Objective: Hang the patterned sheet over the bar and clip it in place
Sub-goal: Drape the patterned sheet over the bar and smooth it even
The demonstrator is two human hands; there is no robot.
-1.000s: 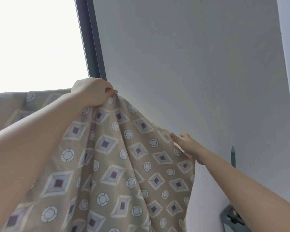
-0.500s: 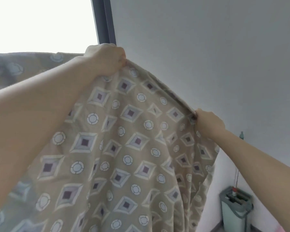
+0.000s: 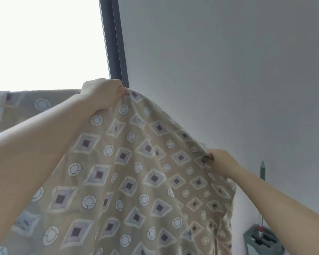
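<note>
Sheet (image 3: 136,181) is spread from 9 o'clock, where one part ends in a straight top line under the window (image 3: 44,43), down to 5 o'clock. Whether that part is already over the bar cannot be told. The top edge is bunched in the left hand (image 3: 101,95) at 10 o'clock, fingers curled tight on the cloth, same as a second ago. The change is on the right: the right hand (image 3: 222,162) at 4 o'clock lay flat and open on the edge a second ago and is now pinched shut on it. The edge is thus held by both hands — judged ready to be lifted over. No bar or clip is seen.
</note>
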